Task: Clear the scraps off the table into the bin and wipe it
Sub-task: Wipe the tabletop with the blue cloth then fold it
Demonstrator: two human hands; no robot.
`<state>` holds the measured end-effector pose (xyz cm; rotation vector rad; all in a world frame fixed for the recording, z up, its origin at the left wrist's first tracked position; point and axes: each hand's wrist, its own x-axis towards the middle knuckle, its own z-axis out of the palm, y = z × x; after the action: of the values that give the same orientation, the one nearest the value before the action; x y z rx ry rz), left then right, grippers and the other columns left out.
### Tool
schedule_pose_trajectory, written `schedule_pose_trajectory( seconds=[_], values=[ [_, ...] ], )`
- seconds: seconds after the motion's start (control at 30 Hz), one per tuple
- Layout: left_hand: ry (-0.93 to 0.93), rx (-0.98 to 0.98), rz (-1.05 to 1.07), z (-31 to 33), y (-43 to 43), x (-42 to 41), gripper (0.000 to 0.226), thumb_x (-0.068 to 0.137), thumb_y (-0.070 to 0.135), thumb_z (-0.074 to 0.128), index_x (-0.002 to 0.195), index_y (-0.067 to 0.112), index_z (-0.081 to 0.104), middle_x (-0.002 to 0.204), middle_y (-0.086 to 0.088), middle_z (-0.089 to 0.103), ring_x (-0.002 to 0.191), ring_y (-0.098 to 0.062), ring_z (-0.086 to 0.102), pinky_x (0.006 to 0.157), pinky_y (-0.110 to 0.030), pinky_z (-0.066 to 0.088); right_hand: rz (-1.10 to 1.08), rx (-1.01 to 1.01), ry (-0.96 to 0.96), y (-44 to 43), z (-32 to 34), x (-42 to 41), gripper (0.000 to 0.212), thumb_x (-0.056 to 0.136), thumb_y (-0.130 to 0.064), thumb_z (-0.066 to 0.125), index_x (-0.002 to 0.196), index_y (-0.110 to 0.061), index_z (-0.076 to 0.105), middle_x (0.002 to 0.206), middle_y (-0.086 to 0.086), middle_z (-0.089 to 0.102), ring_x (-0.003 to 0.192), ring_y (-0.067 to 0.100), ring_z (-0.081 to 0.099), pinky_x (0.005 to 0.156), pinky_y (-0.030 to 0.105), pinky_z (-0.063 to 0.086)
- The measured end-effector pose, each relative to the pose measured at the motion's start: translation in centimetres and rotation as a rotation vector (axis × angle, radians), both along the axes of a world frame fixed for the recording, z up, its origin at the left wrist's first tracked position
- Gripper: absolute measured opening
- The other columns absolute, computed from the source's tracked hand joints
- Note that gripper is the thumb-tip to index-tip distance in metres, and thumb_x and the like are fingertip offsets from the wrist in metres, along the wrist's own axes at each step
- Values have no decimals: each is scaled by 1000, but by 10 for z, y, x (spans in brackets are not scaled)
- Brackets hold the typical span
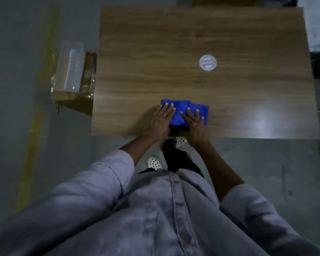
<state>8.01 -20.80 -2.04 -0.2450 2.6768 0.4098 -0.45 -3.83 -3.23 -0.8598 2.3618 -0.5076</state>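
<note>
Cloth [182,105] lies under left hand [158,121] and right hand [195,124], fingers straight, pressing; wiping could fling the disc [208,62] at 1 o'clock off the bench [174,43].

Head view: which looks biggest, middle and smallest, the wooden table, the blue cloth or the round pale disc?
Largest: brown wooden table.
Middle: folded blue cloth.
Smallest: round pale disc with pink label.
</note>
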Motion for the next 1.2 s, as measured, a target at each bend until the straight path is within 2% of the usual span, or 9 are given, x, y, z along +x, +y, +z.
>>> schedule_pose_trajectory(
  seconds=[0.17, 0.3, 0.37, 0.43, 0.63, 0.73, 0.87, 1.03, 1.2],
  values=[
    [43, -39, -109, 11, 33, 79, 86, 79, 10, 65, 156, 5, 28, 165, -14, 23, 154, -32, 19, 124, -43, 1, 69, -1, -13, 31, 22, 64, 70, 81, 5, 53, 148, -13, 50, 163, 10, 31, 153, 42, 16, 121, 59, 23],
    [-122, 55, -157, 15, 36, 109, 64, 88, 19, 58, 150, 15, 43, 158, -10, 41, 148, -29, 35, 126, -40, 12, 165, 205, -65, 32, 45, 75, 61, 87, -2, 58, 147, -12, 51, 154, 17, 46, 140, 36, 46, 98, 42, 46],
    [-197, 224, -130, 28, 33, 118, 27, 88, 13, 57, 114, 16, 64, 116, -13, 70, 112, -33, 65, 97, -36, 46, 235, 169, -131, 32, 56, 77, 45, 87, 1, 57, 131, -5, 65, 123, 22, 69, 109, 36, 65, 78, 29, 48],
    [-107, 343, -17, 41, 26, 122, 22, 85, 9, 58, 105, 13, 67, 102, -15, 72, 96, -35, 68, 76, -37, 52, 217, 83, -138, 33, 73, 78, 36, 85, 1, 54, 116, -6, 71, 102, 20, 74, 89, 34, 68, 66, 20, 47],
    [556, 142, 104, 87, -22, 60, 72, 70, 2, 59, 140, 17, 59, 139, -15, 60, 123, -37, 59, 102, -50, 45, -34, -290, 192, -3, 134, 37, 51, 83, 4, 63, 132, -8, 64, 114, 21, 71, 93, 40, 68, 74, 37, 50],
    [456, -53, 84, 103, -43, 34, 87, 84, 5, 57, 158, 36, 25, 166, -7, 23, 151, -32, 26, 117, -51, 28, -91, -397, 310, -19, 143, 27, 53, 81, -2, 65, 134, -5, 62, 125, 22, 67, 100, 41, 68, 80, 37, 53],
    [-20, -85, 267, 81, -49, 33, 84, 100, 39, 50, 161, 29, -6, 170, -8, -6, 156, -32, -2, 123, -56, 3, -47, 37, 251, -14, 67, 44, 92, 83, -59, 50, 147, 6, 43, 150, 38, 39, 137, 58, 40, 109, 72, 31],
    [59, -50, 501, 9, -49, 63, 66, 100, 31, 43, 161, 16, 21, 169, -11, 13, 155, -33, 12, 123, -55, 9, -87, 79, 204, -3, 38, 53, 85, 97, -56, 53, 161, -11, 22, 168, 22, 7, 152, 50, 0, 112, 76, 8],
    [312, -6, 544, -21, -58, 62, 56, 100, 32, 36, 151, 11, 43, 163, -9, 32, 152, -30, 24, 123, -53, 17, 223, -68, 334, -37, 10, 15, 55, 104, -52, 41, 157, -38, 33, 170, 2, 17, 158, 27, 6, 122, 62, 11]
  ],
)
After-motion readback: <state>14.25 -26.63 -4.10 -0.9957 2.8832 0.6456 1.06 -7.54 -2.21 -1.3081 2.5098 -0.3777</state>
